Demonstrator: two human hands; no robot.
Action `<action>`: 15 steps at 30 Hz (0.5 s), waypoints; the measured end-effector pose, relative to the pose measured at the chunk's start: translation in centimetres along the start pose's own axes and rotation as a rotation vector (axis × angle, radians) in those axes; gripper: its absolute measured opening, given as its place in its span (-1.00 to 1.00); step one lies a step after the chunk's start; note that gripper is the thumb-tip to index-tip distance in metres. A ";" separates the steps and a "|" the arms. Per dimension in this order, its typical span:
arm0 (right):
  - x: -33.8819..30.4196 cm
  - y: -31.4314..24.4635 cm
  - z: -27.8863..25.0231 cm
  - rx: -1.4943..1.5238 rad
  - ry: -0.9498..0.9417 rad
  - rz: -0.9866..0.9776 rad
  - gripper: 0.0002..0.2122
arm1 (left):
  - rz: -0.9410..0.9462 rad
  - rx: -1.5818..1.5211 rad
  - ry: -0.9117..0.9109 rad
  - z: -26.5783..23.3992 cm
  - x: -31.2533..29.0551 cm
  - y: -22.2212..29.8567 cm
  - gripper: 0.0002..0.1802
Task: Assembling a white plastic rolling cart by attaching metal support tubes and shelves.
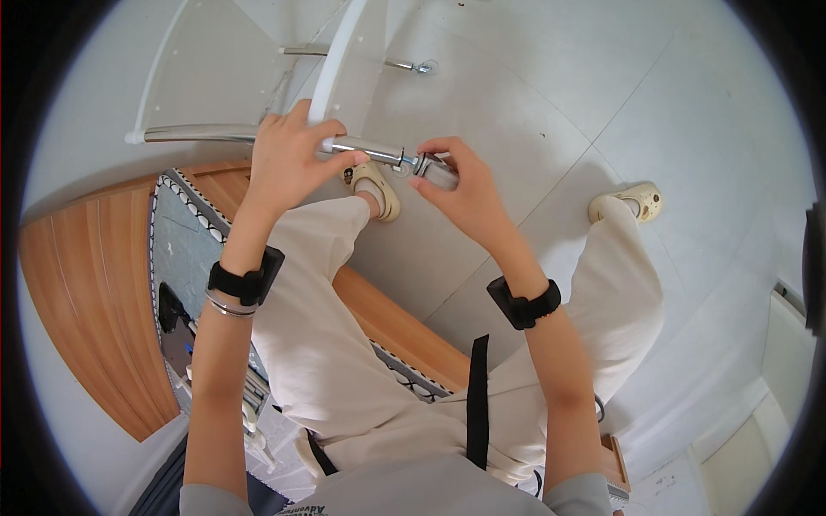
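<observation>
A shelf cart with white panels and chrome legs lies on its side at the upper left. My left hand is closed around its near chrome leg, beside the rim of a white shelf. At the leg's end is a grey caster wheel, which the fingers of my right hand grip from the right. A thin metal stem shows between leg and caster; whether it is fully seated cannot be told. The far leg ends in another small clear caster.
Grey floor tiles stretch ahead and to the right. My feet in yellow clogs stand apart on them. Left of my legs are a wooden surface and a grey mat with a patterned border. A dark object is at the right rim.
</observation>
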State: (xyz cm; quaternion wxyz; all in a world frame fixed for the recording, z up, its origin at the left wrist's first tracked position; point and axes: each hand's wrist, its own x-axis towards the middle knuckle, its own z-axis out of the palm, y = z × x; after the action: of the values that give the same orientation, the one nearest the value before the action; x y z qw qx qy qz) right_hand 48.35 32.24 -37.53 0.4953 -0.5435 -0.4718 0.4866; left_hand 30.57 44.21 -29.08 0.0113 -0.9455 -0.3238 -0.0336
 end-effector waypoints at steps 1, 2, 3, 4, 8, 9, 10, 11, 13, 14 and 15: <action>0.2 0.1 -0.2 -0.002 0.000 0.000 -0.66 | -0.001 -0.001 0.001 0.1 0.0 0.1 -0.59; 0.4 0.0 -0.5 0.155 -0.007 0.160 -0.66 | -0.027 -0.009 -0.042 -0.1 0.0 0.4 -0.61; 0.6 0.0 -0.8 0.312 -0.014 0.321 -0.67 | -0.052 -0.016 -0.086 -0.3 -0.1 0.5 -0.64; 0.8 0.1 -0.9 0.317 -0.014 0.321 -0.67 | -0.050 -0.013 -0.090 -0.4 -0.1 0.7 -0.64; 0.8 0.5 -0.4 0.389 0.103 0.370 -0.66 | -0.063 0.009 -0.101 -0.3 0.0 0.8 -0.64; 0.7 0.5 -0.1 0.188 0.200 0.253 -0.64 | -0.062 0.012 -0.106 -0.3 0.0 0.9 -0.64; 0.6 0.8 -0.2 0.188 0.197 0.253 -0.64 | -0.065 0.013 -0.106 -0.3 0.0 0.8 -0.64; 0.5 1.1 -0.4 -0.161 0.265 -0.086 -0.63 | -0.054 0.011 -0.095 -0.3 0.0 0.8 -0.64; 0.4 1.5 -0.4 -0.511 0.323 -0.430 -0.62 | -0.045 0.010 -0.082 -0.3 0.1 0.7 -0.64; 0.2 1.6 -0.2 -0.462 0.234 -0.403 -0.62 | -0.050 0.014 -0.084 -0.3 0.1 0.8 -0.64; 0.1 1.6 0.0 -0.412 0.145 -0.377 -0.61 | -0.056 0.019 -0.086 -0.3 0.1 0.8 -0.64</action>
State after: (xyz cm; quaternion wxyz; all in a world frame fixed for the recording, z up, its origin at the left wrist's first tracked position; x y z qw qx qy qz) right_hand 48.39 32.26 -39.14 0.4885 -0.5690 -0.6167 0.2395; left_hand 31.07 43.61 -28.73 0.0055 -0.9364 -0.3507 0.0097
